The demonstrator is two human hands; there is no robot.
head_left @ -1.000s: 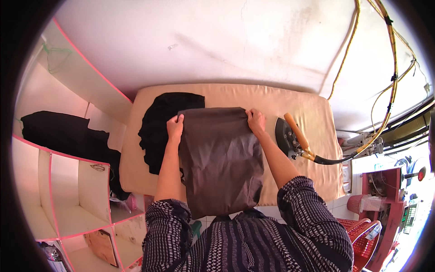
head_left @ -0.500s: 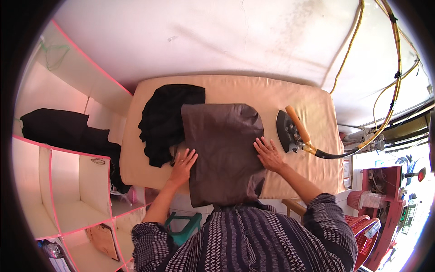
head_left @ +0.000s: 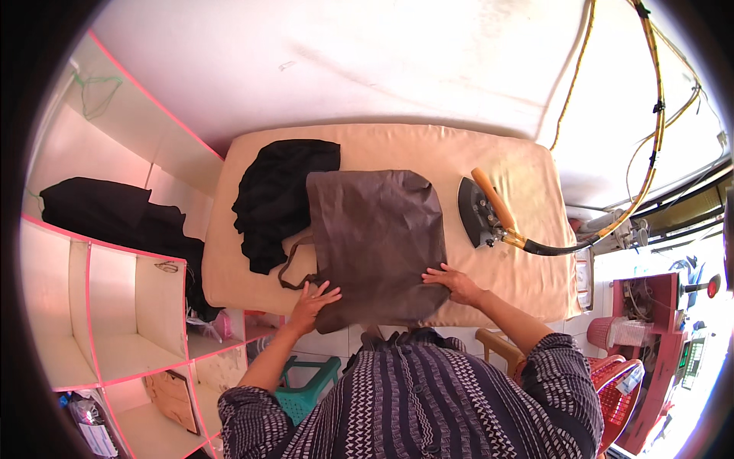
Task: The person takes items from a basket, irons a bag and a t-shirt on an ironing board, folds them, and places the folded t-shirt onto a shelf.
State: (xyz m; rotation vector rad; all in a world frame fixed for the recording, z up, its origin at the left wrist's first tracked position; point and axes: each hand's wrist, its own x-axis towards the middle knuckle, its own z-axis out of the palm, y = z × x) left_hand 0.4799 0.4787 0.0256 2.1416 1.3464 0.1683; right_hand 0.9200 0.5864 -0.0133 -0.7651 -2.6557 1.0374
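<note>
A dark brown piece of cloth (head_left: 375, 245) lies spread on the tan padded ironing table (head_left: 397, 145), its near end hanging over the edge toward me. Its kind I cannot tell. A thin brown strap (head_left: 286, 271) curls out from its left side. On the cloth's near left corner rests my left hand (head_left: 312, 307), fingers outstretched and apart. My right hand (head_left: 459, 286) lies at the near right edge, its fingers open over the cloth. Beside the cloth's far left is a crumpled black cloth (head_left: 275, 195). To the right sits an iron (head_left: 483, 216) with an orange-brown handle.
From the iron a black and yellow hose (head_left: 562, 249) rises along the right wall. White shelving with pink edges (head_left: 138, 306) stands at the left, black fabric (head_left: 115, 210) on top. A green stool (head_left: 310, 386) and a red basket (head_left: 618, 398) are near me.
Both my hands have slid toward me along the cloth's sides. The cloth's near end has drawn up slightly and creased, and the strap at its left shows more.
</note>
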